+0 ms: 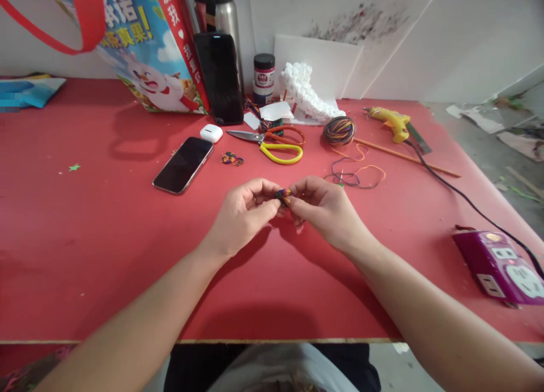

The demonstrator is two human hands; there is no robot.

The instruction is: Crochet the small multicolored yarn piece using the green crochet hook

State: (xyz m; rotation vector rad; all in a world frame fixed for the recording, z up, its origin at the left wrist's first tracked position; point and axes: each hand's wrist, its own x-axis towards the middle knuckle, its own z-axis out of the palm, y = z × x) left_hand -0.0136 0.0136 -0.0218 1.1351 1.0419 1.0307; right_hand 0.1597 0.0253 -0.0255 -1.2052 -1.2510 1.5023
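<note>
Above the middle of the red table, a small multicoloured yarn piece is pinched between both hands. My left hand grips its left side between thumb and fingers. From the other side, my right hand presses thumb and fingertips onto it. Most of the piece is hidden by the fingers. Just beyond my right hand lies a loose strand of yarn, which runs to a multicoloured yarn ball. A similar little knotted yarn piece rests on the table beyond my left hand.
Scissors with orange and yellow handles lie behind the hands. A phone and white earbud case are at left. To the right are a wooden stick, a yellow glue gun with its cord, and a purple power socket.
</note>
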